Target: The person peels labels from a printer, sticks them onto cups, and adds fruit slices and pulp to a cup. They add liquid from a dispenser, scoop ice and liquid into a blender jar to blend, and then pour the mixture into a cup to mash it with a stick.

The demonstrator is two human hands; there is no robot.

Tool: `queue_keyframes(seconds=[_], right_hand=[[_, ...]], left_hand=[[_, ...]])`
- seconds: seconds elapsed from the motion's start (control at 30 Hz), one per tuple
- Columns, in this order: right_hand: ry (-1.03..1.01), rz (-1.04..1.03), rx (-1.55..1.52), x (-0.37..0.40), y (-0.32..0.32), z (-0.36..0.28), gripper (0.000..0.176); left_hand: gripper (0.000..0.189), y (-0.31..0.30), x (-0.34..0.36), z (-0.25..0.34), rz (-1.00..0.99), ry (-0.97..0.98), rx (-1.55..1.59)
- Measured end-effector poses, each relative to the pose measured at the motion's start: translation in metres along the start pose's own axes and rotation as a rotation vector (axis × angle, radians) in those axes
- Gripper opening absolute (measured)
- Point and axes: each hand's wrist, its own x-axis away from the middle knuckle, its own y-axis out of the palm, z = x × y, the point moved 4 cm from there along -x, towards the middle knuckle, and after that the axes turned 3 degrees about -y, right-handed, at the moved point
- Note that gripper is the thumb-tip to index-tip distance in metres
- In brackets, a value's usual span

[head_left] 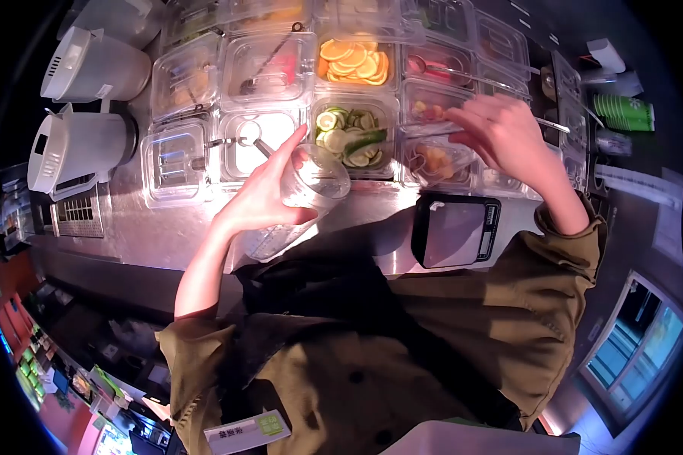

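My left hand (265, 193) is wrapped round a clear plastic cup (316, 178), tilted with its mouth toward the containers. Just beyond the cup is an open container of green citrus slices (350, 136), and behind that one of orange slices (353, 61). My right hand (497, 133) is over the clear containers on the right, fingers bent and pressed together at a clear lid or edge; what they hold is too unclear to tell. Below that hand lies a clear container with pale orange pieces (436, 161).
A black scale (455, 231) lies on the metal counter (171, 239) near my body. Pitchers (80, 148) line the left side. More lidded containers (178, 163) fill the rows, some with long-handled utensils. Stacked green cups (622, 112) lie at the right.
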Motion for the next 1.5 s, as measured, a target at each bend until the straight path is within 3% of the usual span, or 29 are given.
queue_keyframes(seconds=[0.1, 0.23, 0.37, 0.47, 0.5, 0.53, 0.6, 0.7, 0.73, 0.77, 0.8, 0.87, 0.93, 1.0, 1.03, 1.07, 1.1, 1.13, 1.17, 1.2, 1.23, 1.27, 1.3, 1.33, 1.37, 1.4, 1.43, 1.5], right_hand=[[-0.057, -0.020, -0.185, -0.008, 0.001, -0.030, 0.033], [0.129, 0.016, -0.085, 0.002, -0.003, -0.023, 0.038], [0.527, -0.357, 0.142, -0.003, 0.107, -0.026, 0.048], [0.383, -0.335, 0.373, -0.028, 0.163, -0.032, 0.056], [0.378, -0.253, 0.507, -0.050, 0.153, -0.047, 0.064], [0.231, -0.132, 0.596, -0.079, 0.139, -0.056, 0.066], [0.091, 0.008, 0.401, -0.164, 0.112, -0.106, 0.063], [-0.287, 0.181, 0.022, -0.288, 0.124, -0.213, 0.039], [-0.342, 0.181, -0.085, -0.326, 0.150, -0.247, 0.035], [-0.383, 0.020, -0.083, -0.361, 0.163, -0.291, 0.031], [-0.420, 0.035, -0.127, -0.401, 0.207, -0.316, 0.029], [-0.379, 0.084, -0.262, -0.472, 0.242, -0.377, 0.023], [-0.416, 0.103, -0.021, -0.528, 0.253, -0.417, 0.019], [-0.271, 0.265, 0.171, -0.579, 0.268, -0.412, 0.024], [-0.218, 0.262, 0.508, -0.595, 0.291, -0.399, 0.022], [-0.204, 0.255, 0.640, -0.591, 0.284, -0.398, 0.017], [-0.258, 0.215, 0.653, -0.592, 0.293, -0.390, 0.018], [-0.302, 0.185, 0.664, -0.596, 0.299, -0.393, 0.019], [-0.319, -0.006, 0.575, -0.601, 0.291, -0.395, 0.022], [-0.367, -0.146, 0.555, -0.602, 0.289, -0.394, 0.023], [-0.425, -0.029, 0.069, -0.586, 0.276, -0.398, 0.021], [-0.509, 0.016, 0.040, -0.575, 0.250, -0.413, 0.022], [-0.594, 0.061, 0.015, -0.564, 0.225, -0.428, 0.023], [-0.714, -0.022, 0.425, -0.559, 0.192, -0.453, 0.027], [-0.598, -0.062, 0.257, -0.555, 0.170, -0.454, 0.022], [-0.388, 0.022, -0.117, -0.544, 0.151, -0.452, 0.021], [-0.228, 0.170, -0.527, -0.531, 0.134, -0.450, 0.020], [-0.346, 0.962, -0.480, -0.511, 0.081, -0.443, 0.036]], left_hand=[[0.108, 0.007, -0.002, 0.012, -0.023, 0.134, 0.002], [0.111, 0.002, 0.019, 0.015, 0.011, 0.362, 0.067], [0.105, -0.005, 0.083, -0.011, 0.107, 0.355, -0.007], [0.098, -0.021, 0.155, -0.028, 0.306, 0.388, 0.003], [0.096, -0.026, 0.182, -0.035, 0.456, 0.474, -0.049], [0.096, -0.026, 0.208, -0.047, 0.627, 0.530, -0.041], [0.095, -0.033, 0.256, -0.070, 0.924, 0.613, -0.085], [0.096, -0.071, 0.340, -0.099, 1.240, 0.572, -0.237], [0.103, -0.085, 0.362, -0.113, 1.360, 0.575, -0.175], [0.110, -0.099, 0.384, -0.127, 1.478, 0.581, -0.109], [0.106, -0.112, 0.406, -0.149, 1.720, 0.445, -0.054], [0.100, -0.150, 0.449, -0.193, 1.790, 0.466, 0.039], [0.097, -0.188, 0.480, -0.237, 1.831, 0.415, 0.054], [0.098, -0.232, 0.493, -0.280, 1.736, 0.490, -0.052], [0.097, -0.255, 0.487, -0.289, 1.665, 0.457, -0.037], [0.095, -0.280, 0.481, -0.299, 1.505, 0.503, 0.033], [0.095, -0.299, 0.468, -0.308, 1.344, 0.387, 0.018], [0.095, -0.317, 0.459, -0.312, 1.381, 0.526, -0.050], [0.094, -0.331, 0.444, -0.322, 1.267, 0.661, 0.030], [0.092, -0.347, 0.428, -0.314, 1.021, 0.597, 0.120], [0.091, -0.353, 0.416, -0.305, 0.940, 0.570, 0.049], [0.110, -0.355, 0.407, -0.309, 0.788, 0.529, 0.021], [0.111, -0.362, 0.399, -0.306, 0.710, 0.575, 0.010], [0.112, -0.366, 0.390, -0.305, 0.640, 0.607, 0.005], [0.114, -0.369, 0.384, -0.310, 0.519, 0.480, 0.066], [0.115, -0.367, 0.381, -0.316, 0.395, 0.342, 0.129], [0.110, -0.366, 0.382, -0.311, 0.449, 0.429, 0.197], [0.102, -0.370, 0.378, -0.304, 0.397, 0.519, 0.069]])
